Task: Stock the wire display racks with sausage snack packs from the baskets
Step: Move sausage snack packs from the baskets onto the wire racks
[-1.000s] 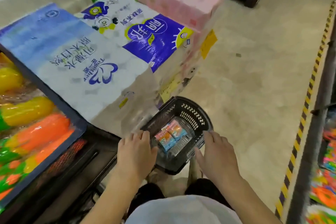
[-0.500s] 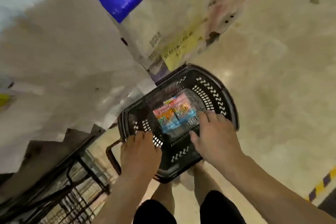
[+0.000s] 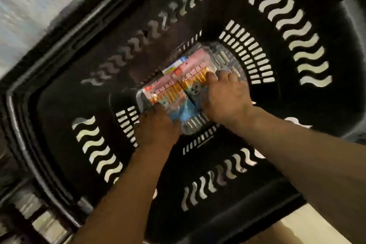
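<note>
Deep in the black basket (image 3: 59, 105), left hand (image 3: 156, 127) and right hand (image 3: 227, 99) touch the sausage snack packs (image 3: 174, 85); blur hides whether either hand grips them.

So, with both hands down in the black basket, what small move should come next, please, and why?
Probably curl the fingers round the colourful sausage snack packs and lift: left hand and right hand touch them at the black plastic basket's bottom.

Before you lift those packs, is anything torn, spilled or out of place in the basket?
Nothing stands out. The sausage snack packs lie side by side on the floor of the black basket, with no visible tear or spill. The left hand and right hand are both on them; blur hides fine detail.
</note>
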